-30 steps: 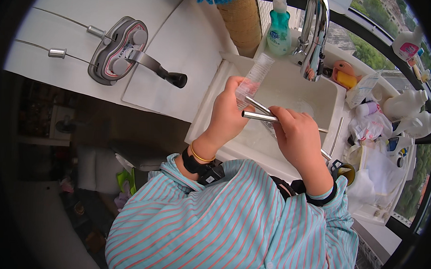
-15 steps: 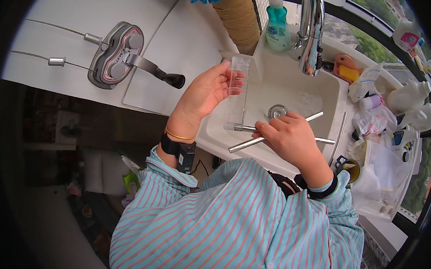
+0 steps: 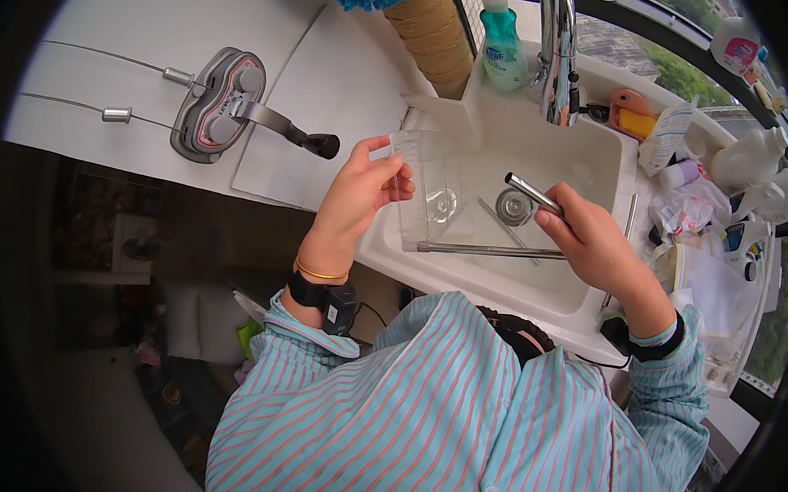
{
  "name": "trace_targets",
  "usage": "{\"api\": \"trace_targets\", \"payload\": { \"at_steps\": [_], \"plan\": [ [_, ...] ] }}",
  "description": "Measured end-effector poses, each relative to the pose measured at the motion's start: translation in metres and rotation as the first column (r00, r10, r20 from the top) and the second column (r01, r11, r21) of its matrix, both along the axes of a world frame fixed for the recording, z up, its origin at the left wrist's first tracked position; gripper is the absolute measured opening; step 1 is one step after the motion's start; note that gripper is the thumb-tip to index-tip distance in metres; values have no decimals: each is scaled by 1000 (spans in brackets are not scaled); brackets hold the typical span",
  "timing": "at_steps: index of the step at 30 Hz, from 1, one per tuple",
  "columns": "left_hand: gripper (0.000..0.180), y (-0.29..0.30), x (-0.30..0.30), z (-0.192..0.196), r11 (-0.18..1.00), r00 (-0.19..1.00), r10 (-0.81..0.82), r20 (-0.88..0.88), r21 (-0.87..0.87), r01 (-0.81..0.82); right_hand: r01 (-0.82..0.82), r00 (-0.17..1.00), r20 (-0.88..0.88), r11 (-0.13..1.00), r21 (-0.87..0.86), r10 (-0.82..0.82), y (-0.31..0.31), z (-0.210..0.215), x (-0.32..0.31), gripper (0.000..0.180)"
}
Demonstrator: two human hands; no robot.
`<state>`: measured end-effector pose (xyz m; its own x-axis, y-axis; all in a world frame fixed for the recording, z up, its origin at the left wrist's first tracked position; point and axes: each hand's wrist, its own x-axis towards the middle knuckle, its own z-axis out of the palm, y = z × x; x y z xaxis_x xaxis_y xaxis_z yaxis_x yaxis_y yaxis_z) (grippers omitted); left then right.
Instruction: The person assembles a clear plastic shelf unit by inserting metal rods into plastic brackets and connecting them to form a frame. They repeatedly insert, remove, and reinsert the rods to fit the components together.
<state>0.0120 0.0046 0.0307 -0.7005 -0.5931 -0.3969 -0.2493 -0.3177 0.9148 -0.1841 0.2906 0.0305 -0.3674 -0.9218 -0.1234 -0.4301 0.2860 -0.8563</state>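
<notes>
My left hand [image 3: 370, 182] grips a clear plastic box [image 3: 425, 181] by its left side, holding it over the left part of the white sink [image 3: 582, 157]. In my right hand [image 3: 592, 233] is a short shiny metal tube [image 3: 530, 192], its hollow end pointing up and left above the drain [image 3: 514, 207]. A longer metal tube [image 3: 490, 250] runs level from the lower end of the box to my right hand; whether the fingers hold its right end is hidden. A thinner rod [image 3: 505, 226] lies slanted on the sink bottom.
Behind the sink stand a chrome faucet [image 3: 558, 60] and a green soap bottle [image 3: 504, 48]. White jugs [image 3: 749, 165] and plastic bags crowd the right ledge. On the white counter at left sits a grey device with cables [image 3: 220, 106]. A rope-wrapped post [image 3: 429, 41] rises beside it.
My right hand has moved right, and the short tube now points up-left instead of crossing the other tube. The box has shifted slightly left and tilted, and a rod now shows in the sink.
</notes>
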Motion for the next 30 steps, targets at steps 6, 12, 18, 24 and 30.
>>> {"api": "trace_targets", "payload": {
  "at_steps": [6,12,18,24,30],
  "plan": [
    [30,-4,4,-1,993,992,-96,-84,61,102,12,994,-110,1000,29,-9,6,20,-25,22],
    [24,14,-3,11,991,991,-130,-16,15,130,-89,958,-285,980,-176,36,-30,-10,0,20],
    [28,30,-11,15,984,988,-154,-4,-92,153,-26,990,-142,977,-212,-4,-60,-21,23,22],
    [28,46,-11,14,990,991,-96,-95,-109,86,-40,959,-283,968,-250,-33,-61,-14,29,20],
    [27,63,-13,14,923,994,-107,-30,-374,88,-56,901,-432,981,-184,-30,-56,-2,30,18]
  ]
}}
